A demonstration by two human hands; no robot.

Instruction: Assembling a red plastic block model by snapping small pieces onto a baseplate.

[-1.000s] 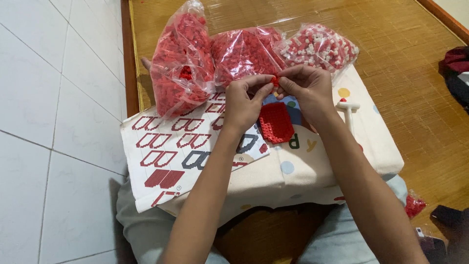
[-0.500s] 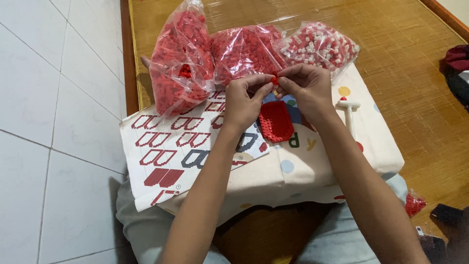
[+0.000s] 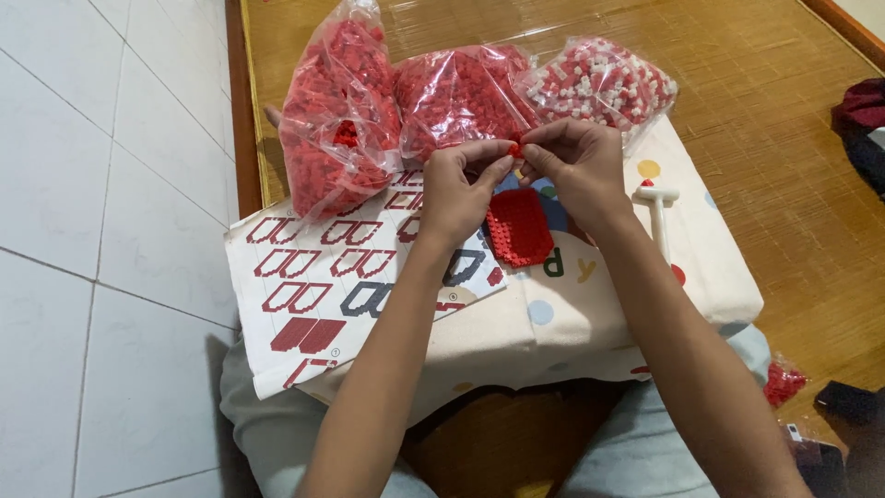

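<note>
My left hand (image 3: 461,189) and my right hand (image 3: 576,166) meet fingertip to fingertip over a cushion on my lap, both pinching a tiny red brick piece (image 3: 515,148). Just below the hands a flat red panel of small bricks (image 3: 516,229) lies on the cushion. Beyond the hands stand three clear bags: two full of red pieces (image 3: 336,120) (image 3: 456,92) and one of red and white pieces (image 3: 599,83).
A printed instruction sheet (image 3: 323,277) with red shape drawings covers the left of the dotted cream cushion (image 3: 645,295). A small white tool (image 3: 659,217) lies at the right. A woven mat (image 3: 756,111) and white floor tiles (image 3: 111,184) surround me. A small red bag (image 3: 784,383) lies beside my knee.
</note>
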